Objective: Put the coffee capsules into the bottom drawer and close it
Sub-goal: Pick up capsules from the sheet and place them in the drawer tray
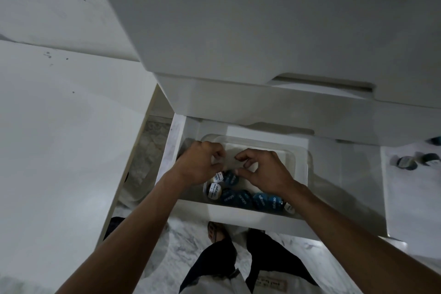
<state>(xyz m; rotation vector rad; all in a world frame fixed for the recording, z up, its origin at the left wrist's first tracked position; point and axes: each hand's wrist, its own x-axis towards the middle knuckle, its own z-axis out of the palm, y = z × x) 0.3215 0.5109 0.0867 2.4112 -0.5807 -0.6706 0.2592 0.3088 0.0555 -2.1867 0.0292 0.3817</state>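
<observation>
While we lean over the pulled-out bottom drawer (238, 216), both of our hands hang inside it, above a clear plastic tray (299, 169).

Left hand: our left hand (199, 162) is over the tray's left end, fingers curled downward; whether they grip anything we cannot tell, because the back of the hand hides the fingertips.

Right hand: our right hand (267, 172) hovers just beside the left, thumb and forefinger bent toward each other with a gap between them (nothing visible is pinched there).

Capsules under the grip: the coffee capsules (241, 197) lie in the tray directly beneath and on the near side of both hands, crowded against its near wall; most show dark blue lids, and two white-lidded ones sit under the left wrist.

Nearest capsule: one blue capsule (229, 177) lies right between the two thumbs, apparently untouched.

Beyond the fingers: the far half of the tray shows its bare floor.

Drawer: it stands open, its front panel just below our wrists.

Loose capsules: well to the right of the right hand, several more dark capsules (405, 162) lie outside the drawer on a pale surface.

Above the hands: the closed upper drawers (274, 102) overhang the open one.

Below the forearms: a foot (216, 231) on the marbled floor (186, 241).
</observation>
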